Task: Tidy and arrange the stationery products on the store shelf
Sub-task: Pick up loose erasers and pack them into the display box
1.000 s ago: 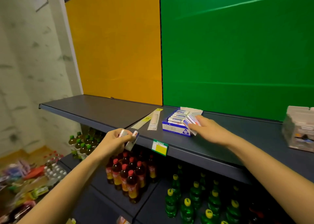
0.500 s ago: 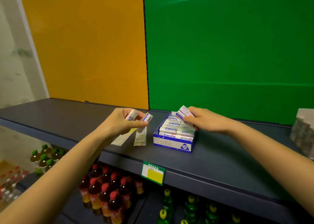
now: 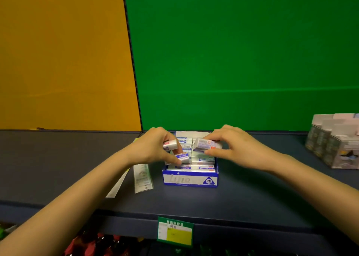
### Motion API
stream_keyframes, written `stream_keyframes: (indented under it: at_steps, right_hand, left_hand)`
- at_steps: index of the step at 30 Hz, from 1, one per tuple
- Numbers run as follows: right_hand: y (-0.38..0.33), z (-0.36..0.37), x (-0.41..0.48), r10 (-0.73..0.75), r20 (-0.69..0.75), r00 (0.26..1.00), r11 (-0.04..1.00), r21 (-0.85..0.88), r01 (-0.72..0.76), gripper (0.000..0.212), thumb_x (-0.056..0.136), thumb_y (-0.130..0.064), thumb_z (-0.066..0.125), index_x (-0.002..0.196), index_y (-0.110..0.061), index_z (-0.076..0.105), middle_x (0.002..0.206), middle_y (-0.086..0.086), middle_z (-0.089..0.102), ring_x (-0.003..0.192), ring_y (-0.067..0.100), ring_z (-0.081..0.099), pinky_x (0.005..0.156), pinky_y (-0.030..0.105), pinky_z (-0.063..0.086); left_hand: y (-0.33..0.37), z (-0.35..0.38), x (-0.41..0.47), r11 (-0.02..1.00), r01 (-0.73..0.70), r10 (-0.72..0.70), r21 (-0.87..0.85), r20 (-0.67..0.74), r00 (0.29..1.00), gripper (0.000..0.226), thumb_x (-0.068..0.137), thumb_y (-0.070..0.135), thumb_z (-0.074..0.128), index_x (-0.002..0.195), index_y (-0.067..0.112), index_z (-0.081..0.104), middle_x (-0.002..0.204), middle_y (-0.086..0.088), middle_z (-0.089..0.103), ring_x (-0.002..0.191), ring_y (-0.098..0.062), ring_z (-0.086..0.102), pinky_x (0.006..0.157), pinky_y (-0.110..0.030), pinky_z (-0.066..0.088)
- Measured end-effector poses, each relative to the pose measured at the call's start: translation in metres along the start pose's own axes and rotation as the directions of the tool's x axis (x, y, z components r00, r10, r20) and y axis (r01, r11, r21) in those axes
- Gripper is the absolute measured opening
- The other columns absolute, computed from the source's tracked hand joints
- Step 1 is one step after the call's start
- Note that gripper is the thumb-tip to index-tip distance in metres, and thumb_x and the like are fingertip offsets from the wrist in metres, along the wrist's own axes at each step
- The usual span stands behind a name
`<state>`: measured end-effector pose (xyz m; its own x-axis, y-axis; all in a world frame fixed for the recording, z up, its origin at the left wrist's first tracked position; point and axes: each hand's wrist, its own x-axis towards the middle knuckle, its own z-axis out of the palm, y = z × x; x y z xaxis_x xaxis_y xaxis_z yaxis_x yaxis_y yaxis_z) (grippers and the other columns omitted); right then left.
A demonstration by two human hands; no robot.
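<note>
- Head view: both hands work over an open blue display box [image 3: 190,179] that sits on the dark shelf [image 3: 58,168], mid-shelf and close to the back panels.
- The box front bears a "2B" triangle mark. Inside, small white packs [image 3: 202,159] lie in rows.
- Grip, left hand [image 3: 153,149]: the fingers are curled round two loose packs over the box's left side. The upper pack [image 3: 171,144] sits under the fingers. The lower pack [image 3: 182,156] is pinched at the fingertips; I cannot tell whether it touches the rows.
- Grip, right hand [image 3: 240,148]: the thumb and fingers pinch a single pack [image 3: 207,144] just above the rows on the box's right side.
- One flat strip [image 3: 142,178] lies just left of the box. A second strip [image 3: 116,187] lies beside it, partly under the left forearm. The print on both is too blurred to read.
- A green-and-yellow price tag [image 3: 174,233] hangs on the shelf's front edge, below the box.
- A pale carton [image 3: 336,141] stands at the shelf's right end, well apart from the box.
- Behind the shelf there is a yellow panel [image 3: 58,52] on the left and a green panel [image 3: 242,52] on the right.
- Red-capped bottles [image 3: 87,246] show below the shelf, blurred.
</note>
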<state>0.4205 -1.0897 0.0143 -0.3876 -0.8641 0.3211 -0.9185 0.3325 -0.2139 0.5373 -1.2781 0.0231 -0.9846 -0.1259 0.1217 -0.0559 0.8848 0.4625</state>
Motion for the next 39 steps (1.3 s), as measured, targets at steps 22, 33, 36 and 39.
stream_keyframes:
  at_steps: [22, 33, 36, 39]
  right_hand:
    - [-0.02, 0.022, 0.007, 0.123, 0.114, 0.986, 0.989, -0.09, -0.113, 0.039, 0.078, -0.035, 0.07, 0.116, -0.026, 0.065, 0.118, -0.009, 0.063, 0.105, 0.009, 0.056, 0.092, 0.026, 0.044]
    - [-0.021, 0.01, 0.004, 0.119, 0.076, 0.99, 0.993, -0.005, -0.119, 0.031, 0.09, -0.035, 0.052, 0.113, -0.016, 0.061, 0.101, -0.006, 0.061, 0.078, -0.002, 0.051, 0.067, 0.014, 0.038]
    - [-0.022, 0.01, 0.001, 0.119, 0.152, 0.981, 0.993, -0.006, -0.12, 0.037, 0.095, -0.038, 0.038, 0.117, -0.015, 0.057, 0.11, -0.003, 0.059, 0.093, 0.004, 0.053, 0.083, 0.021, 0.04]
    - [-0.022, 0.009, -0.001, 0.091, 0.207, 0.974, 0.996, -0.014, -0.09, 0.036, 0.098, -0.032, 0.035, 0.124, -0.02, 0.055, 0.119, -0.006, 0.057, 0.104, 0.004, 0.049, 0.09, 0.011, 0.035]
  left_hand:
    - [-0.033, 0.016, 0.009, 0.974, -0.222, 0.221, 0.042, 0.021, 0.975, 0.025, 0.071, 0.034, 0.074, 0.09, 0.017, 0.072, 0.093, 0.002, 0.069, 0.085, -0.013, 0.062, 0.077, -0.041, 0.053]
    - [-0.027, 0.001, -0.005, 0.981, -0.166, 0.165, -0.097, -0.01, 0.986, 0.031, 0.09, 0.042, 0.045, 0.095, 0.012, 0.051, 0.084, 0.006, 0.061, 0.072, -0.008, 0.055, 0.062, -0.025, 0.042]
    - [-0.026, -0.001, -0.009, 0.989, -0.122, 0.126, -0.088, 0.04, 0.991, 0.026, 0.097, 0.032, 0.027, 0.1, 0.011, 0.042, 0.076, 0.006, 0.047, 0.061, -0.005, 0.039, 0.057, -0.016, 0.034]
    - [-0.028, -0.003, -0.012, 0.986, -0.148, 0.155, -0.079, 0.103, 0.982, 0.019, 0.098, 0.026, 0.028, 0.104, 0.016, 0.043, 0.091, -0.001, 0.054, 0.068, -0.004, 0.04, 0.062, -0.018, 0.035]
